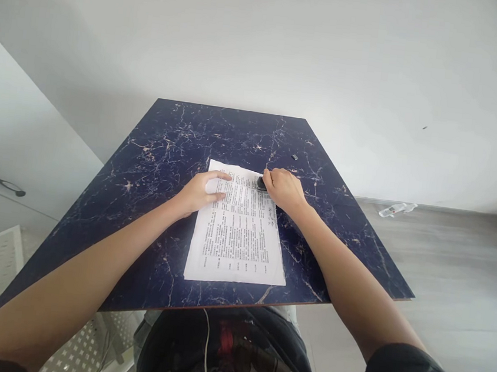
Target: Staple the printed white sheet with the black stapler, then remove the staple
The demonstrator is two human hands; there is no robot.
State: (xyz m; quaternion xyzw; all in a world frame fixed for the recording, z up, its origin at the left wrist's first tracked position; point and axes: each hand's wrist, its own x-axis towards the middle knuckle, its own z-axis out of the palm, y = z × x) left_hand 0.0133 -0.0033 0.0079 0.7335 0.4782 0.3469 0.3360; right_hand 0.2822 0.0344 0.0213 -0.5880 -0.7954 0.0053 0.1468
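Printed sheets of paper (239,232), apparently a thin stack, lie on the dark blue marbled table (184,126). My left hand (199,194) rests over their left edge, thumb and fingers apart, pressing lightly on the print. At the far right corner of the paper, my right hand (284,188) is closed around what looks like a black stapler (262,184). Only its rounded front end shows; the rest is hidden under the hand. Handwritten marks run down the paper's right side, just below that hand.
A small dark piece (295,156) lies on the table beyond my right hand. The white wall (263,45) stands behind the table. To the left is a white cabinet with a black handle (2,184). Clear plastic packaging (397,210) lies on the floor at right.
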